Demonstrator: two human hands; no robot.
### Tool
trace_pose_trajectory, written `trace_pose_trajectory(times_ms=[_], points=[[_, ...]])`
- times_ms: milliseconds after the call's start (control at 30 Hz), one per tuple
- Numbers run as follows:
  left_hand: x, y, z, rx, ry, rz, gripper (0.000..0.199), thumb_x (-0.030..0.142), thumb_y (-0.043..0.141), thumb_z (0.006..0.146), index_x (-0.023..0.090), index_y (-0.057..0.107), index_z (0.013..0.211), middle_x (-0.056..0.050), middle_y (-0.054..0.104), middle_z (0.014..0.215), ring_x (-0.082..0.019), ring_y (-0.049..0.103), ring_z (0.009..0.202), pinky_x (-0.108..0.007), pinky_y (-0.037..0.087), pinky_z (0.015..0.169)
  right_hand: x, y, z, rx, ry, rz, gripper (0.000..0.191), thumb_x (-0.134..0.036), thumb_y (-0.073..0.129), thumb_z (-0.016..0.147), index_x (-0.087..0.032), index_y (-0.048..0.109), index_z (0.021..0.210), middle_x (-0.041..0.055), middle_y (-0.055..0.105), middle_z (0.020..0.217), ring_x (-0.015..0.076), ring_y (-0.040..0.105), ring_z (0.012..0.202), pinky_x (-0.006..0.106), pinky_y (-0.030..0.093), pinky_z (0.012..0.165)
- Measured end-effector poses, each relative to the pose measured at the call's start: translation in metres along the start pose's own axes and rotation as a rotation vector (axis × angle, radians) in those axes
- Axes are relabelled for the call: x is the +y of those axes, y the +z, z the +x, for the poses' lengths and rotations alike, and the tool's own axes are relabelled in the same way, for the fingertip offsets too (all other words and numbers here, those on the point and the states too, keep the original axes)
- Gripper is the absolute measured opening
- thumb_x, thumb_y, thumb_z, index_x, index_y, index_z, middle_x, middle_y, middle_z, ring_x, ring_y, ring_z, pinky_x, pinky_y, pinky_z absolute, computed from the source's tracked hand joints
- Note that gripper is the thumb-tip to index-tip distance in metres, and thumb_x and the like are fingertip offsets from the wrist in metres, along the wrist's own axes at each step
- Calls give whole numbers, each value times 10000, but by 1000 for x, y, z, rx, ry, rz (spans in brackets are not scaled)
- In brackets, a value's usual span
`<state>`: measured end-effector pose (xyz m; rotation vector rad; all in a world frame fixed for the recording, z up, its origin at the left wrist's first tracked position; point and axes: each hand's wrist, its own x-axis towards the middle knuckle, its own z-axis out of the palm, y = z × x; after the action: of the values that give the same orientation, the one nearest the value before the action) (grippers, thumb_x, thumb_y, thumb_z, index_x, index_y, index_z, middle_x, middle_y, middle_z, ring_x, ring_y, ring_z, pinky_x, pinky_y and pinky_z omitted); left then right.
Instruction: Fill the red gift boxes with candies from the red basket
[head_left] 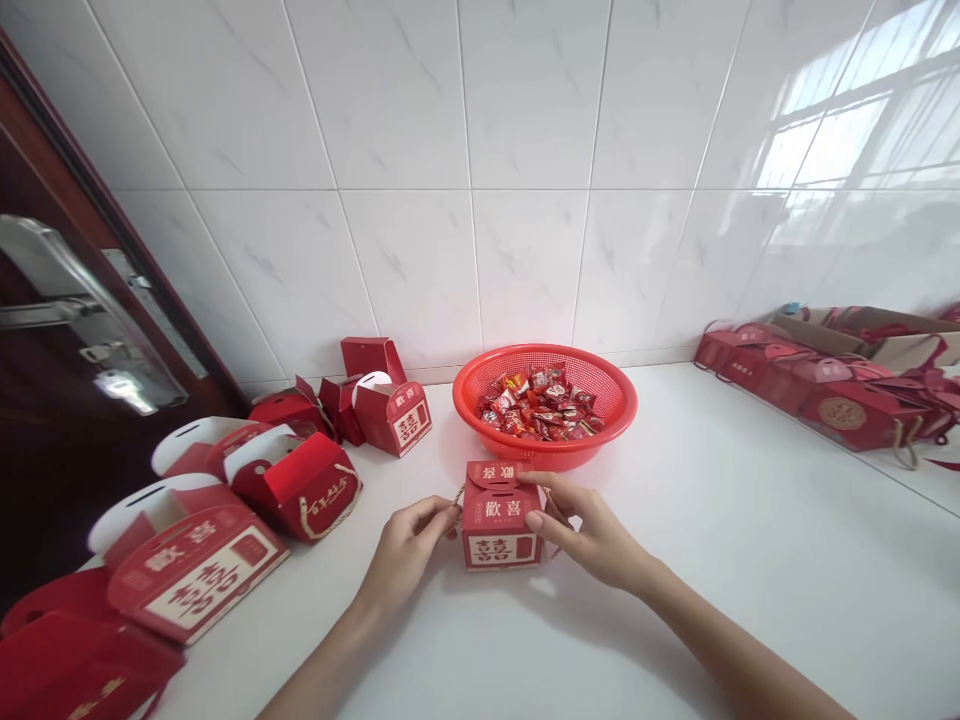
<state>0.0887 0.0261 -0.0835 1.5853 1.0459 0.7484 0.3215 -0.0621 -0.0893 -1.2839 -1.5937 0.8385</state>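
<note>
A small red box (501, 515) with pale lettering stands on the white table, its two top flaps folded together. My left hand (414, 535) is at its left side, thumb and fingers pinched on the twisted cord there. My right hand (585, 525) rests on the right side of the box, its thumb and fingers touching the top flaps. A cord loop hangs at the box's right side, partly behind that hand. Just behind the box sits a red plastic basket (545, 455) holding wrapped candies (544, 405).
Several open red boxes (214, 570) stand along the left, with another open box (394, 415) near the wall. Closed red boxes (795, 385) and a cardboard carton (911, 350) are at the right. A tiled wall (525, 250) closes off the back; a dark door (60, 400) is at left.
</note>
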Motion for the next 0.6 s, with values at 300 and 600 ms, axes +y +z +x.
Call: trace_pose_trajectory(times_ms=[300,600], points=[[19,-18,2,124,-135,-464,292,392,824,553,177,628,544,-12,562,668,-151,513,685,-229,517,614,-3,0,3,21,-33,-2,492,-486,606,948,-180,632,1333,-39,523,712,117,450,624,254,381,600],[31,-16,2,58,-28,-486,302,482,889,536,224,734,561,-28,659,703,-204,595,785,-234,619,720,-8,-8,9,21,-13,65,537,-496,728,853,-184,668,1285,-69,476,644,108,408,601,242,348,570]])
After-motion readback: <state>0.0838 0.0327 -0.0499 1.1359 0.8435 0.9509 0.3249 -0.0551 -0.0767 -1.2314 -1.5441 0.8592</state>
